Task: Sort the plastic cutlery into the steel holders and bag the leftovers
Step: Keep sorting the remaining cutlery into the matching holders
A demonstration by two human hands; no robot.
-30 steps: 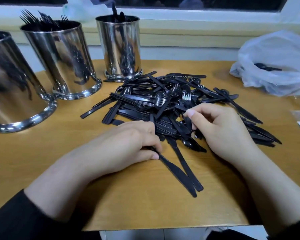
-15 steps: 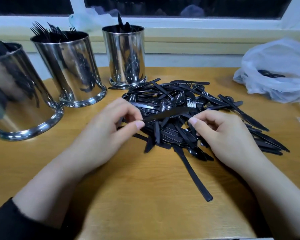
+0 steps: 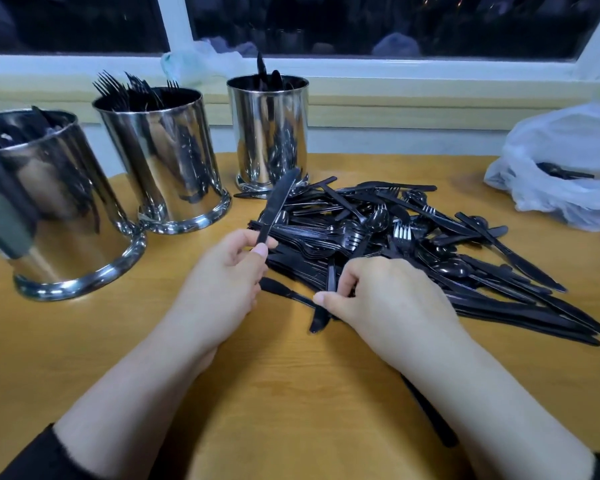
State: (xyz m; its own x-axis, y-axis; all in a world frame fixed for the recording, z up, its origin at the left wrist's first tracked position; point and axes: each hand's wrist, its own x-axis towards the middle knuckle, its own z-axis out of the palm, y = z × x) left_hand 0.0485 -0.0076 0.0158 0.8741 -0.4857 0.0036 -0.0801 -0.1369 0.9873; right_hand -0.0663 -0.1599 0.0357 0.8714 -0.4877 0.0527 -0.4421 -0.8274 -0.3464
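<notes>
**Knife lifted, pile still big**

Now the left hand (image 3: 222, 275) pinches a black plastic knife (image 3: 276, 209) by its handle end, between thumb and fingers, blade pointing up and away toward the holders. The right hand (image 3: 381, 299) sits at the near edge of the cutlery pile (image 3: 413, 244), fingers curled into it, pinching what looks like 1 or 2 thin handles; exactly which pieces I cannot tell.

3 steel holders stand at the back left of the table (image 3: 291, 393): the near-left holder (image 3: 49, 209) with dark pieces inside, the middle holder (image 3: 160, 161) full of forks, the far holder (image 3: 269, 133) with a few pieces sticking up. Plastic bag (image 3: 565, 168) is at the far right, well apart from the pile, some cutlery already inside.

Judgement: mid-sort, most of the pile is left.

Risks from here:
- Knife goes into the wrong holder; all pieces are black and alike, and which holder takes knives is not clear from this view.
- The pinch is only at the handle tip, so the knife could swing or slip out on the way.
- The right hand pulling from a tangled pile may drag neighbours along and scatter them toward the table edge.
- Light, tall holders might tip if bumped.
</notes>
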